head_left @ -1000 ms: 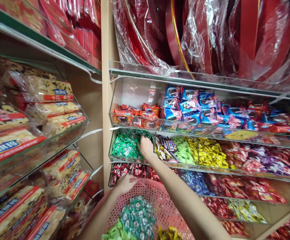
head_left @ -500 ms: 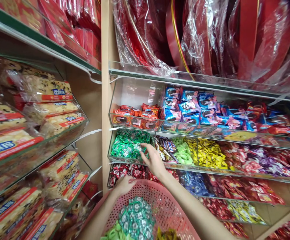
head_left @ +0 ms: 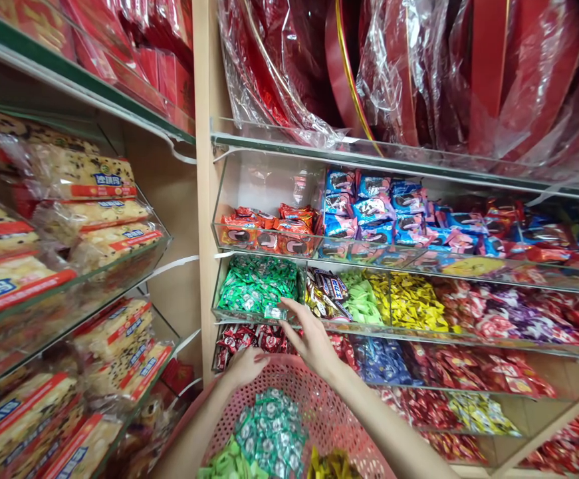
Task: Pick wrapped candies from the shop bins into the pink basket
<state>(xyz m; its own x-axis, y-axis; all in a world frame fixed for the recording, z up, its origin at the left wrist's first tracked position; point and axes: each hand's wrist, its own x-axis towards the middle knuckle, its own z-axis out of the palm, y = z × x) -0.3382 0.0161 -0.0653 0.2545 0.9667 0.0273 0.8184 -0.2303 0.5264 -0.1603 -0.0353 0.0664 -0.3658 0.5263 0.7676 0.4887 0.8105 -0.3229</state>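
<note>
My left hand (head_left: 247, 366) is closed over the far rim of a pink perforated plastic basket (head_left: 326, 392). My right hand (head_left: 313, 340) is just above that rim, in front of the shelf. Its thumb and fingers pinch a small green-and-silver wrapped candy (head_left: 274, 312). Behind it, a clear shelf bin holds a heap of green wrapped candies (head_left: 259, 283). Inside the basket lie a pile of green-and-silver candies (head_left: 272, 429), light green wrapped sweets (head_left: 232, 462) and gold-wrapped sweets (head_left: 333, 464).
Brown-wrapped bars (head_left: 326, 293), light green sweets (head_left: 361, 298) and yellow-wrapped candies (head_left: 413, 305) fill bins to the right. Blue snack packs (head_left: 373, 209) sit one shelf up, below red plastic-wrapped items (head_left: 403, 73). Packaged pastries (head_left: 102, 176) crowd the left shelves, beside a wooden post (head_left: 204, 199).
My right hand has moved down and back from the green candy bin, with a candy at its fingertips. My left hand keeps its hold on the basket rim.
</note>
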